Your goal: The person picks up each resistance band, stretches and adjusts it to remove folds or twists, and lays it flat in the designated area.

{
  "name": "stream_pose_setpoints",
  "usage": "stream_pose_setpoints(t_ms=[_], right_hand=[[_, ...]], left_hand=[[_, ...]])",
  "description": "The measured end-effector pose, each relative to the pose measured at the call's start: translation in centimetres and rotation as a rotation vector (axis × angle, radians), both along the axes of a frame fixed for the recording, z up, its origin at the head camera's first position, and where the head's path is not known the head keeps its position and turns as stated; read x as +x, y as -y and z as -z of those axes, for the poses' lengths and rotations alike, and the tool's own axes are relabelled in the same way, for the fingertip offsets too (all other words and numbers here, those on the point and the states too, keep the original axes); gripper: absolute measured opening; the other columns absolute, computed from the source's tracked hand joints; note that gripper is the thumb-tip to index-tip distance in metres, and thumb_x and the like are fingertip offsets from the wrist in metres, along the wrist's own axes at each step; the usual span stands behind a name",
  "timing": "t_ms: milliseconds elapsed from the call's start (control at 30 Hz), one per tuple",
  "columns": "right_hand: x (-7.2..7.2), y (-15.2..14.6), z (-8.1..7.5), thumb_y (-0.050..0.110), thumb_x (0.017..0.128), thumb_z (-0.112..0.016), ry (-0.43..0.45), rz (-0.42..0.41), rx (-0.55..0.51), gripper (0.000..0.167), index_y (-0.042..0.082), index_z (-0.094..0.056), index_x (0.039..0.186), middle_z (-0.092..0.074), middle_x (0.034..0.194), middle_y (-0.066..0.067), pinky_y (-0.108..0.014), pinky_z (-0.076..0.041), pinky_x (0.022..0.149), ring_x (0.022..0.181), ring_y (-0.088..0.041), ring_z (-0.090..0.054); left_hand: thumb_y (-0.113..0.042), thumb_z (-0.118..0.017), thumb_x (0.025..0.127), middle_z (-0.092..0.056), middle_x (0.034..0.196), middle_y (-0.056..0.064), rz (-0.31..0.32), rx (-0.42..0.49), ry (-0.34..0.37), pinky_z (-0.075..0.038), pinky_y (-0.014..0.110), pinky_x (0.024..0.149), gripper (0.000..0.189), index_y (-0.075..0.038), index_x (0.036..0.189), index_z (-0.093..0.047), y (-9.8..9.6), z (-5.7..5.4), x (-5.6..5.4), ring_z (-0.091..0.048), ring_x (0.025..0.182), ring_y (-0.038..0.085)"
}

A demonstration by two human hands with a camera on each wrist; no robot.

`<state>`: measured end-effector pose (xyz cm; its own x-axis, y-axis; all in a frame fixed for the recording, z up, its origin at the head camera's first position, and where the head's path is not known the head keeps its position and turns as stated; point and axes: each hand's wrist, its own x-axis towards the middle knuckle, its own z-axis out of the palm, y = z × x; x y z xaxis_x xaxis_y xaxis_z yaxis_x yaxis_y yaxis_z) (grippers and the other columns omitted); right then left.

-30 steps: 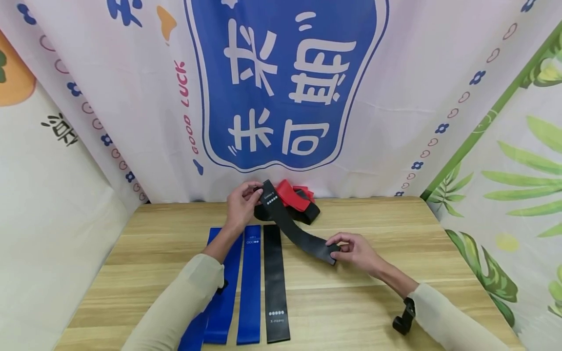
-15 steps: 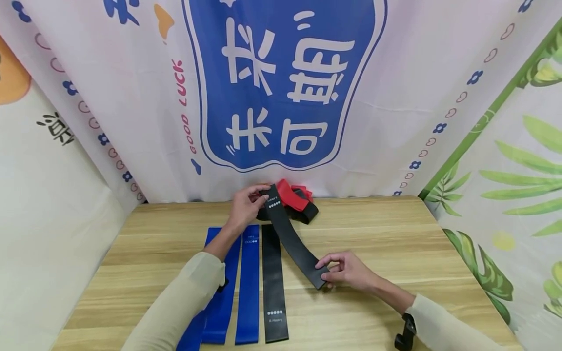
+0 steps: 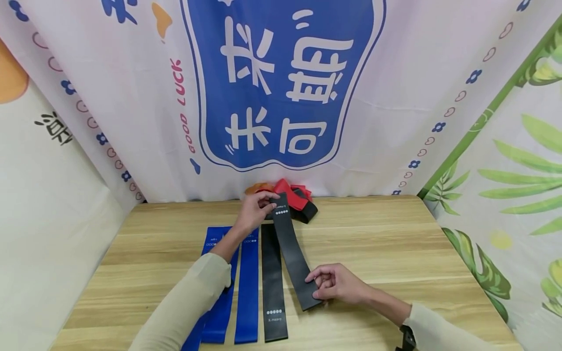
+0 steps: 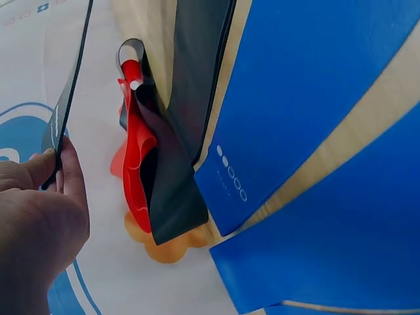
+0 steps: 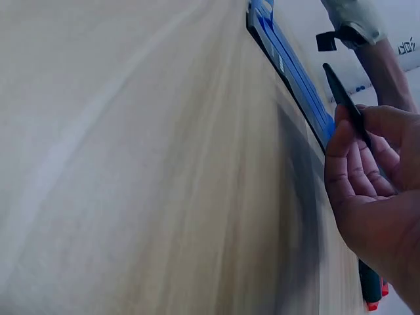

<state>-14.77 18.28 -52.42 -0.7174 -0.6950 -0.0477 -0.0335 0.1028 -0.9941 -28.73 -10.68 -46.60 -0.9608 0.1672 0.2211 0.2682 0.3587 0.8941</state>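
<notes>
A black resistance band (image 3: 293,253) with white dots and print is stretched out flat between both hands, above the table. The left hand (image 3: 255,212) pinches its far end between thumb and fingers, also plain in the left wrist view. Near the lower end, the right hand (image 3: 340,282) pinches the band's edge; the right wrist view shows the band (image 5: 344,98) edge-on there. Just left of it a second black band (image 3: 274,282), marked X-Heavy, lies straight on the table. Blue bands (image 3: 248,292) lie to its left, partly hidden by the left forearm.
A heap of red bands (image 3: 290,194) and black bands lies at the table's back edge, behind the left hand, with an orange piece beside it. The wooden table (image 3: 373,234) ends against a printed curtain (image 3: 395,122).
The right hand has come down and left with its end of the black band. The left hand has shifted slightly right and nearer. The held band now hangs straighter, beside the black one lying down.
</notes>
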Motion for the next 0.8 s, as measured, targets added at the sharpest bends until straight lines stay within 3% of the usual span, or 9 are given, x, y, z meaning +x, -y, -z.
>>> stream_pose_setpoints(t_ms=[167,333,600,800], right_hand=[[0.8,0.5,-0.3,0.002,0.093,-0.078,0.071,-0.023,0.021,0.040,-0.012,-0.065,0.128,-0.065,0.091,0.001,-0.022,-0.059,0.062,0.072,-0.004,-0.068],[1.5,1.0,-0.4,0.001,0.092,-0.078,0.120,-0.036,0.026,0.038,-0.014,-0.066,0.126,-0.067,0.090,0.001,-0.024,-0.061,0.064,0.074,-0.007,-0.072],[2.7,1.5,-0.1,0.002,0.092,-0.079,0.185,-0.037,0.041,0.035,-0.013,-0.069,0.122,-0.067,0.088,0.003,-0.020,-0.060,0.062,0.070,-0.004,-0.069],[3.3,1.7,0.2,0.003,0.092,-0.079,0.192,-0.030,0.034,0.032,-0.011,-0.070,0.120,-0.067,0.087,0.000,-0.020,-0.060,0.061,0.070,-0.007,-0.070]], left_hand=[[0.001,-0.075,0.096,-0.076,0.107,0.012,-0.008,-0.036,0.044,-0.051,0.024,0.064,0.021,-0.007,0.115,-0.080,-0.7,0.7,0.3,-0.066,0.081,0.020],[0.001,-0.076,0.096,-0.078,0.110,0.009,-0.006,-0.089,0.086,-0.058,0.028,0.069,0.024,-0.010,0.116,-0.081,-1.4,1.5,0.7,-0.068,0.081,0.017],[0.008,-0.074,0.093,-0.078,0.112,0.013,0.067,-0.138,0.134,-0.056,0.028,0.064,0.033,-0.012,0.119,-0.081,-1.8,2.4,1.2,-0.073,0.084,0.021],[0.008,-0.076,0.092,-0.074,0.128,0.012,0.064,-0.189,0.175,-0.063,0.033,0.077,0.036,-0.014,0.120,-0.081,-2.2,2.8,1.3,-0.075,0.097,0.022]])
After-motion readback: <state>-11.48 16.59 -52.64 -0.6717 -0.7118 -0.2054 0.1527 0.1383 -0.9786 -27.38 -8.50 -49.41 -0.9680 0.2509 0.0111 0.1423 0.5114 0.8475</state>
